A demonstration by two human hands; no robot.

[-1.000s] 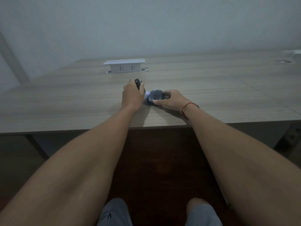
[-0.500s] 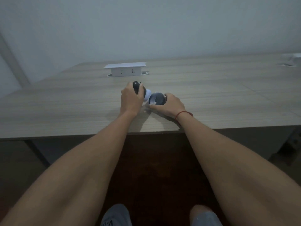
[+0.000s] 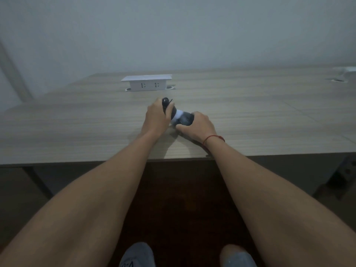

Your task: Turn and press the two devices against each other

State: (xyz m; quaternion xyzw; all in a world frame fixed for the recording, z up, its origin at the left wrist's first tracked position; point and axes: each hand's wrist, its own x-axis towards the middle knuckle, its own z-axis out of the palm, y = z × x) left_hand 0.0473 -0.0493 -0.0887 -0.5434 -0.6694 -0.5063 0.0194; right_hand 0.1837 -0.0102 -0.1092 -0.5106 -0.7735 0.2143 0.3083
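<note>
— While both hands work over the worktop (image 3: pixel 77 132), what is gripped?
— Left hand (image 3: pixel 157 118) curls round a dark handle (image 3: pixel 165 103); right hand (image 3: pixel 198 125) clasps the grey-and-white piece (image 3: pixel 183 118) touching it, just before the socket box (image 3: pixel 147 82).
— The step?
— Seemingly joining or twisting them; next likely needs steady counter-grip.

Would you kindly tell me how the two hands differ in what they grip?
The left hand grips a black handle-like part that sticks up past its fingers; the right hand grips a dark rounded piece lower, near the table. The right wrist wears a red string; the left is bare. Both grip something.
</note>
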